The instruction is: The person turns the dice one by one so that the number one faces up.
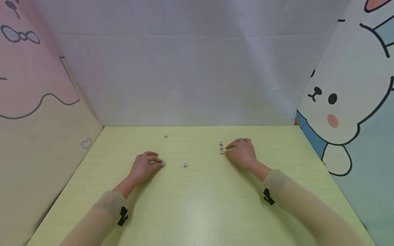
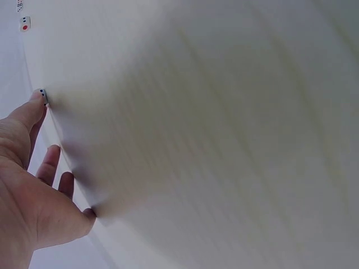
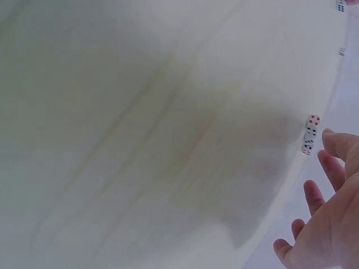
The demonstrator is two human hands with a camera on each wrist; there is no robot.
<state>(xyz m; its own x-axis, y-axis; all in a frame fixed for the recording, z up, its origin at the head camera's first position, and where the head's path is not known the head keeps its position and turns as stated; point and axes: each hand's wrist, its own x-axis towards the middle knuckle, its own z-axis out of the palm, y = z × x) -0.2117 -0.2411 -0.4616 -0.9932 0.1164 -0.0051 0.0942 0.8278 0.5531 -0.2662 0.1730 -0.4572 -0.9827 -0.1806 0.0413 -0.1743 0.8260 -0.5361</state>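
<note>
On the table point(image 1: 197, 205) at ten o'clock, a die point(image 1: 163, 163) is being pinched by the left hand point(image 1: 144, 168); at one o'clock, three dice point(image 1: 221, 148) are being flanked by the right hand point(image 1: 242, 152), its grip relaxed.

1. Wide room is left between the middle die point(image 1: 185, 165) and the dice row point(image 1: 221, 148) on the tabletop point(image 1: 200, 205).
2. The back is blocked by a white sheet point(image 1: 191, 75).
3. Both sides are blocked by side walls point(image 1: 363, 201).
</note>
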